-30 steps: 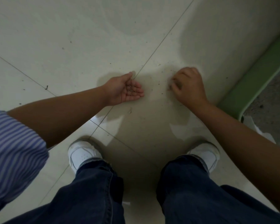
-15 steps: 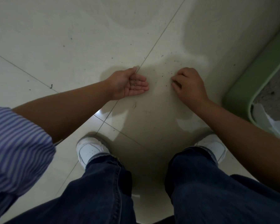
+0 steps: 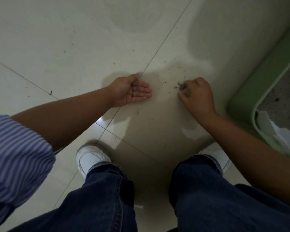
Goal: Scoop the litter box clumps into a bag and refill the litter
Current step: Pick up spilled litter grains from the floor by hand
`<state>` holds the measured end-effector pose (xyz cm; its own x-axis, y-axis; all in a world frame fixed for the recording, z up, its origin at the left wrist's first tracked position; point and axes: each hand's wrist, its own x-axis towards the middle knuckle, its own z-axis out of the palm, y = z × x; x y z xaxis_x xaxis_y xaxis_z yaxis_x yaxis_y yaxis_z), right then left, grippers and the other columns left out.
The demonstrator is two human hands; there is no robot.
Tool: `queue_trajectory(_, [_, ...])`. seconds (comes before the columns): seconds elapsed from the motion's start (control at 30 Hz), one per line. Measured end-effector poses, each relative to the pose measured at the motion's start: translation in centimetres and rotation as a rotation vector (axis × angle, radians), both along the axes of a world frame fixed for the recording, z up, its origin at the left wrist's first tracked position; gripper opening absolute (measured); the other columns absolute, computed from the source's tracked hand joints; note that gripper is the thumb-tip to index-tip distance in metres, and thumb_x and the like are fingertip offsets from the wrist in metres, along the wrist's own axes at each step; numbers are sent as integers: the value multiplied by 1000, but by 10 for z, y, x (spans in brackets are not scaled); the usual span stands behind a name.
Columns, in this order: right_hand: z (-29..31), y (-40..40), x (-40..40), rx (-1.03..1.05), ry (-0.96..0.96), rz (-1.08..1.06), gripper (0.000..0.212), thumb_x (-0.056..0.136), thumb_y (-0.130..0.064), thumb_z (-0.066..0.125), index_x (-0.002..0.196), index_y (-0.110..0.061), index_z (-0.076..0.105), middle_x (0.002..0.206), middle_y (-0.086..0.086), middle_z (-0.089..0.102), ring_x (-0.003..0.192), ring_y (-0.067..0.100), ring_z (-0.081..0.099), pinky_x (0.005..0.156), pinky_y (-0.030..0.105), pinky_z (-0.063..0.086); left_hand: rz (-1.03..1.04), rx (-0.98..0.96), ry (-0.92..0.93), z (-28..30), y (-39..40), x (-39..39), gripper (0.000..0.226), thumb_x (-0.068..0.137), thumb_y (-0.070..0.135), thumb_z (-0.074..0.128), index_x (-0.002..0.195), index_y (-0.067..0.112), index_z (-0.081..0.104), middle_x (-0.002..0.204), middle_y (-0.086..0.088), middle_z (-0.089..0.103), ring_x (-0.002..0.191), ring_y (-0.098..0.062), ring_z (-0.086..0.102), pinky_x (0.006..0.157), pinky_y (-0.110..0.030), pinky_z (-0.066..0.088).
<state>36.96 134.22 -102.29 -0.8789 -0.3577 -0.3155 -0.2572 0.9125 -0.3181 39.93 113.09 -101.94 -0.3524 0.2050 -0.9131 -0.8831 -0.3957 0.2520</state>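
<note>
My left hand is held palm up just above the floor, fingers relaxed, with several small grey litter grains lying in the palm. To its right, my right hand is knuckles up with curled fingers, pinching at a small grey cluster of spilled litter on the tile. More loose grains are scattered on the floor beyond it. The green litter box stands at the right edge, with grey litter inside. A white plastic bag lies over its near corner.
I am crouched over a pale tiled floor. My white shoes and dark jeans fill the bottom of the view. A small dark speck of debris lies on the tile to the left.
My right hand has shifted slightly and its fingertips now close on a grey cluster of grains. My left hand stays cupped in place. More of the litter box and bag shows at the right.
</note>
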Motion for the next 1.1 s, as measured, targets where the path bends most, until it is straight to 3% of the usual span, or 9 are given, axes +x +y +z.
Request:
queue_trajectory(0.27, [-5, -10, -9, 79, -86, 47, 29, 94, -14, 47, 110, 2, 65, 108, 22, 61, 105, 32, 55, 86, 31, 37, 0, -12, 7, 0, 1, 0, 45, 100, 34, 31, 80, 2, 57, 58, -6, 70, 56, -14, 70, 57, -21, 57])
queue_trajectory(0.37, [1, -15, -11, 31, -42, 121, 1, 68, 9, 68, 67, 9, 68, 64, 26, 63, 60, 37, 63, 53, 29, 50, 6, -15, 6, 1, 2, 0, 45, 99, 34, 31, 80, 2, 57, 58, -6, 70, 56, -14, 70, 55, -21, 57])
queue_trajectory(0.4, [4, -17, -12, 69, -28, 152, 9, 59, 13, 73, 60, 7, 66, 58, 24, 61, 52, 34, 62, 47, 25, 49, 9, -13, 2, 1, 2, 0, 45, 99, 33, 31, 80, 2, 57, 58, -7, 70, 55, -14, 70, 55, -21, 57])
queue_trajectory(0.5, [9, -19, -15, 188, -168, 135, 11, 80, 8, 56, 87, 9, 65, 89, 27, 63, 84, 38, 62, 69, 34, 48, 29, -8, -10, 2, 2, 0, 45, 100, 33, 31, 80, 1, 57, 57, -7, 70, 54, -15, 70, 53, -20, 57])
queue_trajectory(0.6, [8, -15, -11, 80, -275, 111, 10, 50, 14, 65, 55, 7, 60, 54, 24, 58, 45, 34, 60, 43, 24, 48, 58, 3, -23, 4, 3, -1, 45, 99, 34, 32, 80, 1, 57, 56, -8, 69, 53, -15, 69, 53, -21, 57])
queue_trajectory(0.67, [7, -18, -13, 49, -153, 150, 8, 42, 5, 63, 47, 2, 58, 44, 17, 55, 34, 29, 55, 36, 17, 42, 77, 9, -30, 5, 4, -2, 48, 99, 36, 31, 79, 1, 57, 56, -8, 69, 53, -16, 69, 53, -22, 56])
queue_trajectory(0.83, [13, -27, -23, 57, -179, -40, 21, 84, -8, 52, 92, 6, 66, 97, 22, 66, 93, 34, 60, 76, 33, 41, 184, 59, -37, 7, 3, -5, 56, 100, 38, 23, 83, -2, 58, 60, -12, 70, 59, -20, 70, 57, -23, 57])
queue_trajectory(1.0, [33, -63, -25, -349, -334, -182, 15, 82, -4, 59, 85, 4, 71, 68, 14, 64, 51, 1, 58, 61, 19, 45, 263, 79, -47, 13, 3, -9, 53, 102, 29, 19, 84, -4, 57, 59, -14, 69, 76, -25, 63, 71, -31, 51])
queue_trajectory(1.1, [44, -69, -19, -310, -389, 27, 21, 89, -13, 57, 92, 2, 71, 83, 11, 68, 76, 15, 62, 69, 25, 39, 261, 75, -26, 16, 2, -10, 52, 102, 27, 18, 82, -2, 57, 56, -11, 69, 60, -21, 68, 68, -29, 54])
